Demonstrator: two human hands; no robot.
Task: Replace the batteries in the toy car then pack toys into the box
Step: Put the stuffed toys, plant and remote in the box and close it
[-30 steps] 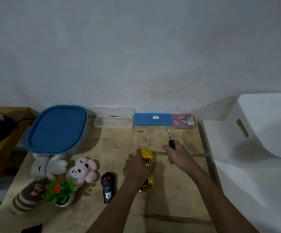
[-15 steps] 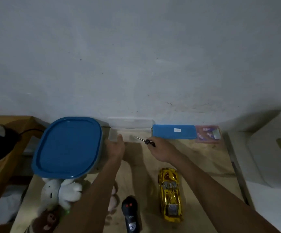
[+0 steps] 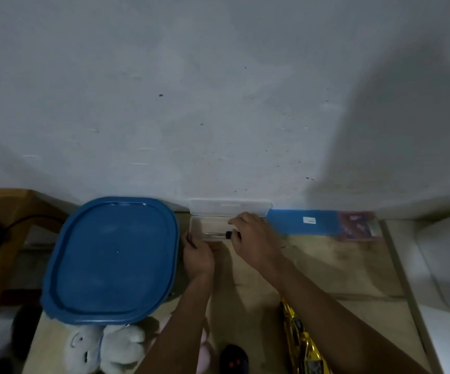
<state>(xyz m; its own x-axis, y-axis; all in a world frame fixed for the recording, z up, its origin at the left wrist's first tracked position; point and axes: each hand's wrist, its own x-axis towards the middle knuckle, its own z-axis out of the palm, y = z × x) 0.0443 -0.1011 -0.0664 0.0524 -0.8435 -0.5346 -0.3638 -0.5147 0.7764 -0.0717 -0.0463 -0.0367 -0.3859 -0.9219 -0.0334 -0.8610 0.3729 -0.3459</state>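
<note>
Both hands are up at the clear case (image 3: 211, 225), which sits open against the wall in the middle of the frame with its lid (image 3: 229, 207) tipped back. The right hand (image 3: 257, 240) pinches the black handle of the screwdriver (image 3: 220, 234) between its fingertips. The tool lies level over the case's tray, with its shaft pointing toward frame left and its handle at the right. That puts its long axis along the case's long side, so I judge it needs only to be let go to settle flat inside.

The left hand (image 3: 198, 256) is pressed against the case's near left corner, apparently to steady it. Its back faces me, so I cannot tell whether the fingers are curled over the rim or just resting against it.

The toy car (image 3: 300, 338) lies on the table (image 3: 339, 265) at the lower right of the frame, just beside the right forearm and well below both hands. Its length runs from upper left to lower right, out past the bottom edge. The right hand looks the nearer one to it. The box (image 3: 110, 255) at frame left has its blue lid on, close beside the left hand. A white plush toy (image 3: 105, 346) sits below the box, and the remote (image 3: 233, 360) lies at the bottom edge.
</note>
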